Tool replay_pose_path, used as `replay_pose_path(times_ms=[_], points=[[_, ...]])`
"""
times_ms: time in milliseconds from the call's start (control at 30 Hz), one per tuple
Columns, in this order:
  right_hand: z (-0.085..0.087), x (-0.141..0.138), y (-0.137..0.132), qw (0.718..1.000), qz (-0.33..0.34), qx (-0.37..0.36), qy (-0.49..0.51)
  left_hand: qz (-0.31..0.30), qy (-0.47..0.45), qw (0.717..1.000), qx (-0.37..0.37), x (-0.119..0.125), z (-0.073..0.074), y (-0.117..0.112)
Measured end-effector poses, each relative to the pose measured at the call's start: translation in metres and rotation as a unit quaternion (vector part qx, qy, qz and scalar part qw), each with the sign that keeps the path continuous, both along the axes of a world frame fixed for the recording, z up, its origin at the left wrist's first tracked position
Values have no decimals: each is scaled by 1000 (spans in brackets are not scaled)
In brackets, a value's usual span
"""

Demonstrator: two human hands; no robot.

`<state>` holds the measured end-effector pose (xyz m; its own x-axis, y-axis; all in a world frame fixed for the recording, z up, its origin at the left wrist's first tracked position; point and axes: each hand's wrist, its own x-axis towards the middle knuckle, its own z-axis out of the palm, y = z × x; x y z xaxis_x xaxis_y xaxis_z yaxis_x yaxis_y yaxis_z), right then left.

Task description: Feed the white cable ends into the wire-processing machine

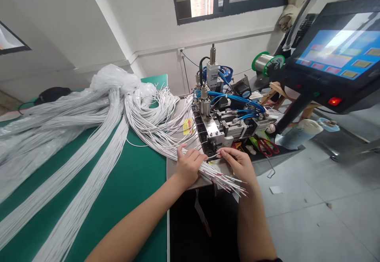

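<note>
Under left hand (189, 167), white wire bundle (218, 177), one wire (213, 156) in right hand (238, 162)

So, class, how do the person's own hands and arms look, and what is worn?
The left hand and right hand are ungloved, with no jewellery visible. The left forearm and right forearm are bare; a dark edge, probably a sleeve, shows below the right.

The green desk (145, 202) fills the lower left of the frame. On it lie long bundles of white wires (87, 190) and, farther up, crumpled clear plastic (114, 78).
</note>
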<state>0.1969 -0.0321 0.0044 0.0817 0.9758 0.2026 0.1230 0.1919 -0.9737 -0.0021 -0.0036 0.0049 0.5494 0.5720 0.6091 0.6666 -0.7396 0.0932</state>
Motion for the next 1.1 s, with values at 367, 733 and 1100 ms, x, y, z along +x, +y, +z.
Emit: replay_pose_path(times_ms=[367, 733, 1100], points=[[-18, 11, 9, 997, -40, -24, -64, 6, 16, 1000, -20, 0, -3, 2], [-23, 16, 19, 990, -61, -33, -126, 19, 37, 999, -31, 1, -2, 3], [-41, 9, 35, 994, 10, -85, 70, 35, 56, 995, -79, 1, -1, 2]])
